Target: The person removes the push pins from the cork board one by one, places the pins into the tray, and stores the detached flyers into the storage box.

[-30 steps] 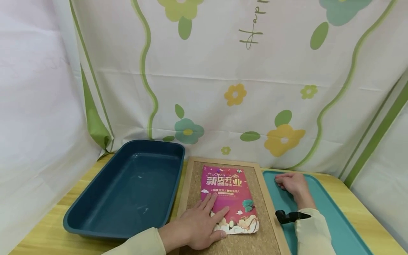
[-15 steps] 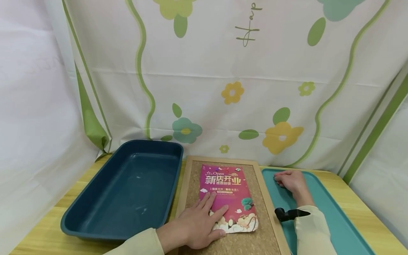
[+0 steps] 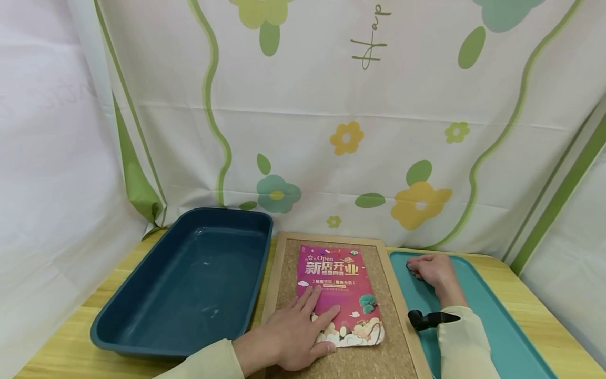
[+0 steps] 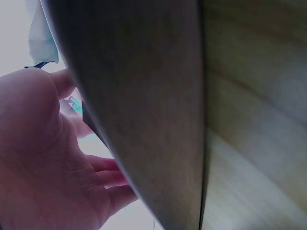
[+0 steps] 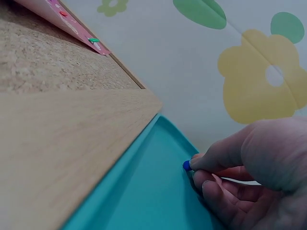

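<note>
A pink-and-purple poster [image 3: 352, 295] lies on a wood-framed cork board [image 3: 369, 363]. My left hand [image 3: 295, 331] rests on the poster's lower left with straight, spread fingers. In the left wrist view, the board's edge hides part of those fingers. My right hand [image 3: 435, 271] is over the far end of a turquoise tray [image 5: 144, 187]. Thumb and fingertips pinch a small blue push pin [image 5: 186, 166], of which only the head shows. Along the poster's top edge, the right wrist view shows a green pin [image 5: 94, 40] and a red pin [image 5: 63, 13].
A deep dark-blue tub [image 3: 189, 284] stands left of the board on the wooden table [image 3: 71, 337]. The turquoise tray lies close against the board's right side. Behind everything hangs a white flowered cloth [image 3: 293, 142]. A black strap piece [image 3: 431, 319] sits at my right cuff.
The head view has shifted slightly. Both hands keep their places, the left on the poster and the right over the tray.
</note>
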A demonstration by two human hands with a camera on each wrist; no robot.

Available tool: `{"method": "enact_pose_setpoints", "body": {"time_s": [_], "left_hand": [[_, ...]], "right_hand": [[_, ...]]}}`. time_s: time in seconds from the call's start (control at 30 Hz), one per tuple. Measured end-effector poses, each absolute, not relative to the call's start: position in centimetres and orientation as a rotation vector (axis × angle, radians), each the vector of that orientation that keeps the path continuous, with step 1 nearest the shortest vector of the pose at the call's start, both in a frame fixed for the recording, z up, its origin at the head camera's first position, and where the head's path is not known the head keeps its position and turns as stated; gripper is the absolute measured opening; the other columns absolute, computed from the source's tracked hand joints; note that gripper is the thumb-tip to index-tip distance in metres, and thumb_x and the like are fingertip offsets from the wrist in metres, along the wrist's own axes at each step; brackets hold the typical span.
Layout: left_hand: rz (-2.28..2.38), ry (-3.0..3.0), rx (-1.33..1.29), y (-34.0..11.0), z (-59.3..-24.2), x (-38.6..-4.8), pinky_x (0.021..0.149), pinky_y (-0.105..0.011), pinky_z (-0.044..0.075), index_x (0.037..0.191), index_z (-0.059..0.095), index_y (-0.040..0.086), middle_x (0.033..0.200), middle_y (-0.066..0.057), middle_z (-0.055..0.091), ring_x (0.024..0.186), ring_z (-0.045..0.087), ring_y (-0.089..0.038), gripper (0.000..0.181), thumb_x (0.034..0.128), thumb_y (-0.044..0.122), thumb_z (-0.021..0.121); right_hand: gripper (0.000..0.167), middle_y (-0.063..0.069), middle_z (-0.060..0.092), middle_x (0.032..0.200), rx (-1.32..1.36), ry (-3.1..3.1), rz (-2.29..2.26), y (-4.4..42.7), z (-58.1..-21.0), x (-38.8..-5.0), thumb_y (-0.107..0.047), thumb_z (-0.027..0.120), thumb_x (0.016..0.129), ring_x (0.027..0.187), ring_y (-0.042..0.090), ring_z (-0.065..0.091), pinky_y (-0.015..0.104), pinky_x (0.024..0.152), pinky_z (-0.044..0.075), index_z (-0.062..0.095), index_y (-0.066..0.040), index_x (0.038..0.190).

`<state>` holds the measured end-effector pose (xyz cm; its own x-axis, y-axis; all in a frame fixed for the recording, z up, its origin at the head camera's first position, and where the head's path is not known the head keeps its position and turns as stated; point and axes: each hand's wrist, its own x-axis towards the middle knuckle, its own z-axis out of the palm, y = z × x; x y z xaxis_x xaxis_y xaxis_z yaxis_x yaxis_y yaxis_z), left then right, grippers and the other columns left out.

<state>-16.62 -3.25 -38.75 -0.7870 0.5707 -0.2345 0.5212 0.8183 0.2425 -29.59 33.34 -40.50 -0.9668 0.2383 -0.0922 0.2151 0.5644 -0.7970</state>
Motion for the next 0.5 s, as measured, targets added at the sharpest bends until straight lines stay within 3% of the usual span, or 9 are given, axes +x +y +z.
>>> {"method": "enact_pose_setpoints", "body": {"time_s": [0.5], "left_hand": [[0.242, 2.706, 0.844, -3.26, -38.77, -16.6, 0.125, -0.055, 0.04, 0.166, 0.03, 0.046, 0.179, -0.004, 0.018, 0.166, 0.02, -0.033, 0.072, 0.101, 0.066, 0.053]], "right_hand": [[0.029, -0.009, 0.073, 0.072, -0.419, -2.754, 1.364, 33.22, -40.6, -29.75, -0.014, 0.072, 0.096, 0.065, 0.006, 0.064, 0.026, 0.062, 0.054, 0.078, 0.007, 0.116]]}}
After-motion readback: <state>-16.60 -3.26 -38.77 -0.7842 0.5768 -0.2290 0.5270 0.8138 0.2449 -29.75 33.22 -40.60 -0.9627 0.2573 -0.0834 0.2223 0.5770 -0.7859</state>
